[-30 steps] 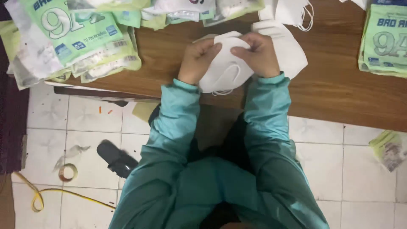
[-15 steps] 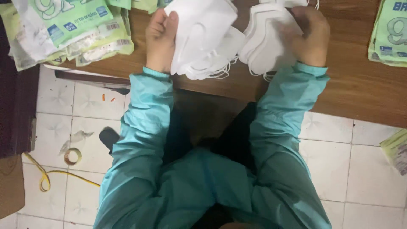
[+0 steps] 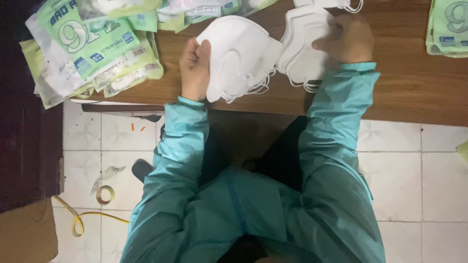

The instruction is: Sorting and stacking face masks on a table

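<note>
White folded face masks (image 3: 239, 56) fill my left hand (image 3: 195, 68), a small stack of them gripped at the near edge with the fingers curled shut around it, the stack tilted up off the wooden table (image 3: 414, 87) and its thin ear loops dangling below. My right hand (image 3: 348, 39) lies just beside it on a second stack of white masks (image 3: 304, 53), palm down, fingers bent and pressed onto the top mask; that stack rests flat on the table, loops trailing toward me. The two stacks nearly touch at the middle, though I cannot tell if they actually meet. Both my sleeves are teal. To the left of my left hand sits a heap of green and white printed packets (image 3: 92, 48), and another pile of green packets (image 3: 448, 27) lies at the far right edge. Down on the tiled floor (image 3: 414, 170) at my left, I see a roll of tape (image 3: 105, 195) and a yellow cord (image 3: 78, 221).
</note>
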